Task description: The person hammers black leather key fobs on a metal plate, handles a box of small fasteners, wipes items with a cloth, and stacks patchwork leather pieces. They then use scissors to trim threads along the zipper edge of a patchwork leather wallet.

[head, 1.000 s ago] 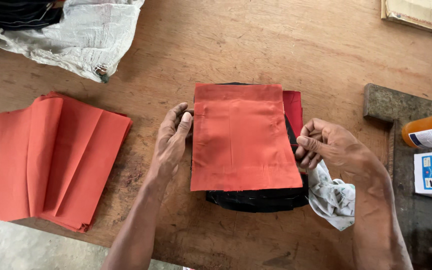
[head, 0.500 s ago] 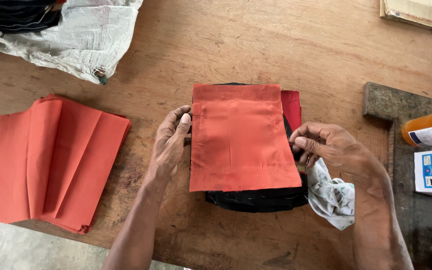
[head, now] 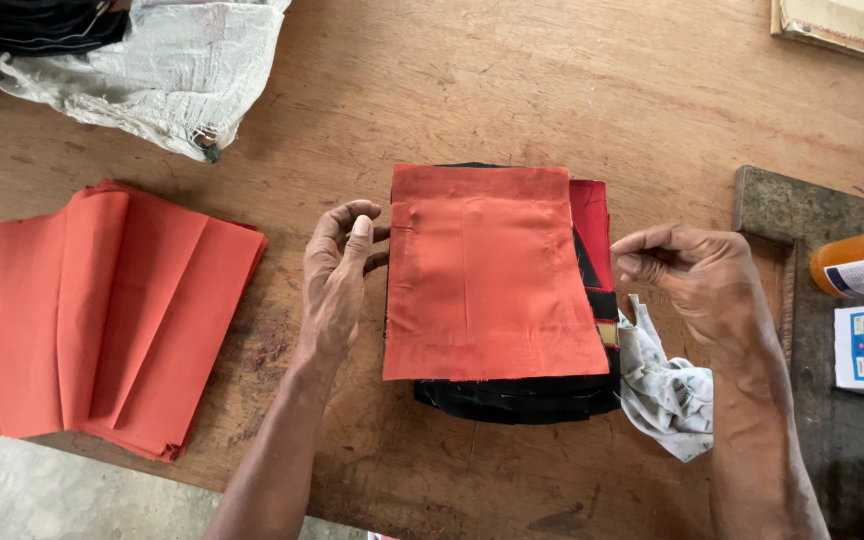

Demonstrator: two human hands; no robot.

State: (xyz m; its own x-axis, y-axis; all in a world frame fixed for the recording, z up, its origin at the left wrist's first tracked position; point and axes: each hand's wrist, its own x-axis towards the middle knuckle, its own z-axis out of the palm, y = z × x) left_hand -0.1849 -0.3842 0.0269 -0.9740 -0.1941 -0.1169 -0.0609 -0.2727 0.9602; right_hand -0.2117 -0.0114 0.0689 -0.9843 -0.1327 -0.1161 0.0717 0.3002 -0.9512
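One orange fabric rectangle (head: 492, 272) lies flat atop a black cloth pile (head: 522, 395) mid-surface (head: 552, 90). The left hand (head: 337, 275) touches its left edge with loosely curled fingers, gripping nothing; the right hand (head: 697, 280), fingertips pinched together, hovers just off its right edge. Bare wood separates it from one fanned stack of orange pieces (head: 102, 315) at left.

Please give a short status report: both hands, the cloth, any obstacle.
Left hand open, fingertips at left edge of orange cloth. Right hand curled, just right of the pile, holding nothing visible. Cloth lies flat on black pile. White rag beside pile.
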